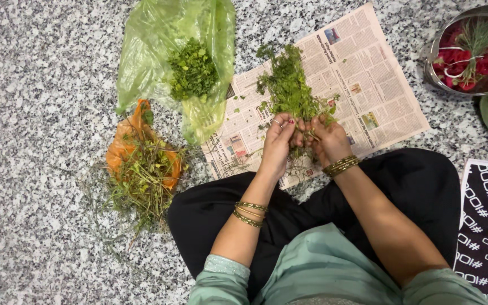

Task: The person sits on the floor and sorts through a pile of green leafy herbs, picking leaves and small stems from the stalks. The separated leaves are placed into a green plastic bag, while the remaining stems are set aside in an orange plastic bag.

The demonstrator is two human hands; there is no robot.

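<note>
While both hands meet over the newspaper (368,73), the left hand (278,141) has its fingers (287,125) curled tight on the stems of a leafy green herb bunch (289,85), and the right hand (327,138) pinches the same stems just beside it. Left of the fingers, a crinkled green plastic bag (142,51) holds plucked leaves (193,70); an orange bag (122,144) carries stringy stalks (142,181). Far right, a round steel bowl (433,73) holds red roses (484,65).
</note>
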